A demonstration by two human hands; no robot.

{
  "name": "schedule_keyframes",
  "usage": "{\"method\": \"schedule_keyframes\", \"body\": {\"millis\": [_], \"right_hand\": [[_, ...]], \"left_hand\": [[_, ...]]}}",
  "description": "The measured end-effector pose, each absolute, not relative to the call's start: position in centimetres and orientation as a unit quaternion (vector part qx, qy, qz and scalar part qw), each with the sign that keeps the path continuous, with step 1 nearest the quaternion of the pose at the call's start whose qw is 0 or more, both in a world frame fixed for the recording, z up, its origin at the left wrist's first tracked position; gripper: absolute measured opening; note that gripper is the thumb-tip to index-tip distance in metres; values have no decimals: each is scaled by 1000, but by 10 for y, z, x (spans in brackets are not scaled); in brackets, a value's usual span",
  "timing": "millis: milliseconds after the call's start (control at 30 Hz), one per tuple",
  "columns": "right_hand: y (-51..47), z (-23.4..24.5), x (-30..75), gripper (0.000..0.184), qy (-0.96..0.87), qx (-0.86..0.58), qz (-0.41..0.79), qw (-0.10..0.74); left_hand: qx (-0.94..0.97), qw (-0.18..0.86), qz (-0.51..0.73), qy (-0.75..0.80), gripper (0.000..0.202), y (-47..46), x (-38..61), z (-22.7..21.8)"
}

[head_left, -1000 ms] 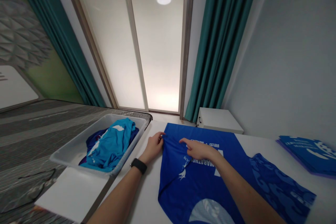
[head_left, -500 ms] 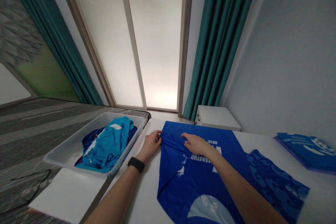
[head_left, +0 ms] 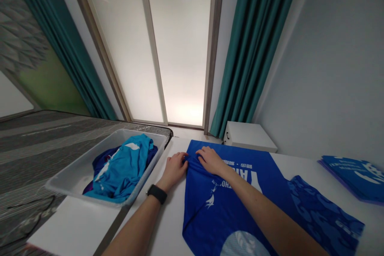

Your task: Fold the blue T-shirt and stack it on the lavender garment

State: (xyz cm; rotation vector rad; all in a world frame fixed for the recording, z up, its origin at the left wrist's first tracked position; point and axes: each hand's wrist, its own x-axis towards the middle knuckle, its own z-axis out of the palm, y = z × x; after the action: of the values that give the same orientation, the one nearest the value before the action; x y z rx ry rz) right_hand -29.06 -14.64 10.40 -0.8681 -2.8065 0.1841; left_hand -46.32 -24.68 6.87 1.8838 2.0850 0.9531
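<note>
A blue T-shirt (head_left: 204, 220) with white lettering and a white bird print lies spread on the white table, partly folded over. My left hand (head_left: 174, 169), with a black watch on its wrist, pinches the shirt's left edge near the far end. Close beside it, my right hand (head_left: 211, 161) has its fingers bent down onto the same cloth, which bunches slightly between the two hands. The patterned blue sleeve (head_left: 325, 212) stretches out to the right. My right forearm covers part of the lettering.
Left of the table, a clear plastic bin (head_left: 66, 182) holds crumpled light-blue and dark garments (head_left: 124, 168). A stack of folded blue clothes (head_left: 355, 176) lies at the right. Behind the table stands a small white cabinet (head_left: 250, 136).
My right hand has moved left across the shirt, closer to my left hand, and its fingers have lowered onto the cloth. My left hand stays at the shirt's edge.
</note>
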Motion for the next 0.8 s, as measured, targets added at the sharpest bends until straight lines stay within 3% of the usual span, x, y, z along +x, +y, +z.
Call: {"method": "schedule_keyframes", "body": {"millis": [167,400,800], "right_hand": [[-148,103,-266,36,-934,-344,12,96],[-139,95,-212,58,-856,-516,1,10],[-149,76,-184,66,-857,-515,26,9]], "left_hand": [[643,71,301,701,25,-247,-462,69],[656,43,248,712,28,-248,-460,70],[651,26,195,733,33,-260,-455,68]]}}
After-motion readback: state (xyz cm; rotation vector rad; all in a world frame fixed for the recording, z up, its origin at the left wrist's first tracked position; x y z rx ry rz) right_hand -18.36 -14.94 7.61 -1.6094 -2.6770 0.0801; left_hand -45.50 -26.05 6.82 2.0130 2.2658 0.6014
